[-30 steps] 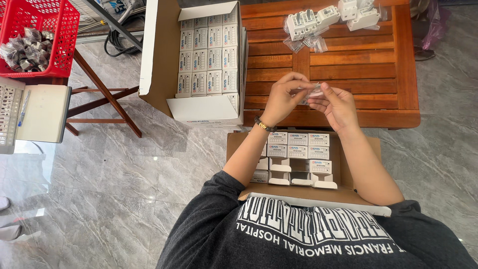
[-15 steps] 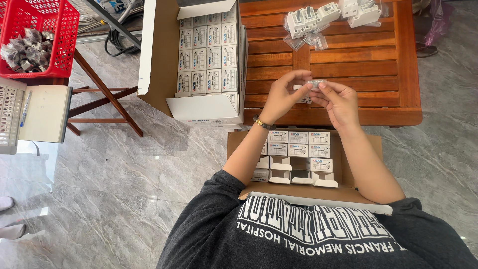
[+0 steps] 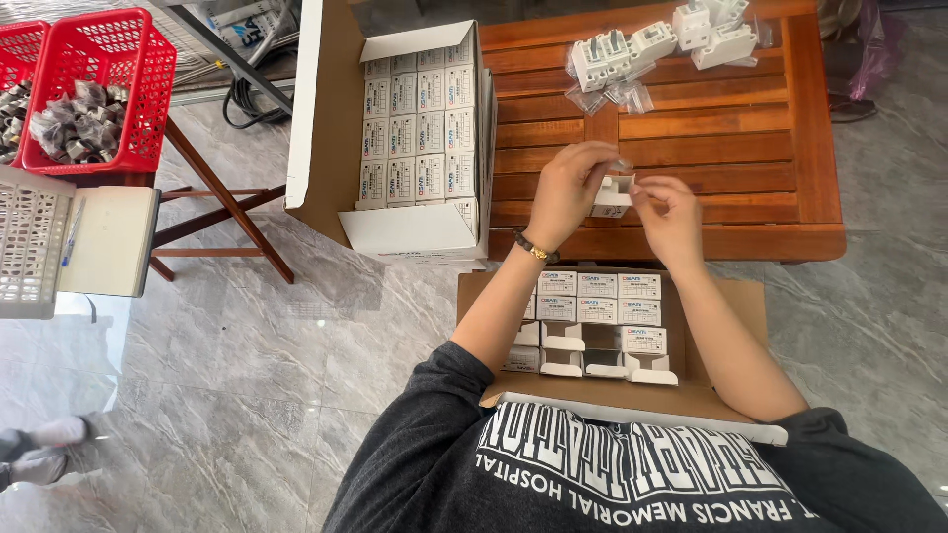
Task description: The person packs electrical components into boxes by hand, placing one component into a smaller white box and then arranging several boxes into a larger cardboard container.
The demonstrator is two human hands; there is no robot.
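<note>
My left hand (image 3: 565, 192) and my right hand (image 3: 670, 215) hold one small white box (image 3: 613, 192) between them, its flap open, above the front edge of the wooden slat table (image 3: 750, 148). A beaded bracelet sits on my left wrist. Below my arms, on my lap, lies an open brown carton (image 3: 736, 306) with rows of small white boxes (image 3: 598, 298), some shut and some with open flaps. White plastic parts in clear bags (image 3: 620, 61) lie at the table's far side.
A larger open carton (image 3: 326, 148) full of shut small white boxes stands left of the table. Further left are a red basket (image 3: 104, 89) of bagged parts on a folding stand and a white tray (image 3: 30, 247). A shoe (image 3: 39, 459) shows at the lower left.
Both hands stay at the same spot over the table edge. The fingers have shifted on the small box, and its open flap now shows between them.
</note>
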